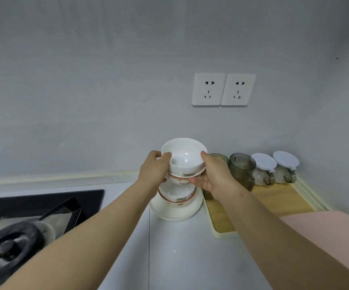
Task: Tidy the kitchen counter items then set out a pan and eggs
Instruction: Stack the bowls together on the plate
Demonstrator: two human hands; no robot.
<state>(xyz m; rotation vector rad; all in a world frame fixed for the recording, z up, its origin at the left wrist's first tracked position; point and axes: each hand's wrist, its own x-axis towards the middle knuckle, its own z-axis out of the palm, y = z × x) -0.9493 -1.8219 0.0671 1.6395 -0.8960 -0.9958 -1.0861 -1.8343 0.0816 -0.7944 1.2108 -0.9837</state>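
A plain grey wall (pixel 106 80) fills the upper view, meeting a pale, smooth surface (pixel 179 258) along a cream sealing strip; a thin seam runs across the surface toward the viewer, and the stretch in front of it lies bare. At the left a black glass hob (pixel 43 204) is set in, with a round dark burner (pixel 10 248) near the lower edge. At the right a wooden tray (pixel 274 206) with a cream rim sits in the corner, carrying two smoky-green ribbed cups (pixel 242 170) and two glass jars (pixel 274 170) with white lids along the wall. Two white sockets (pixel 223 90) are mounted above. Between hob and tray stands a white plate (pixel 175 212) bearing a red-rimmed bowl (pixel 177 195). Above it the left hand (pixel 154 168) and right hand (pixel 215 176) hold a stack of glossy white bowls (pixel 184 160), fingers (pixel 165 156) clamped on opposite rims, clear of the bowl below.
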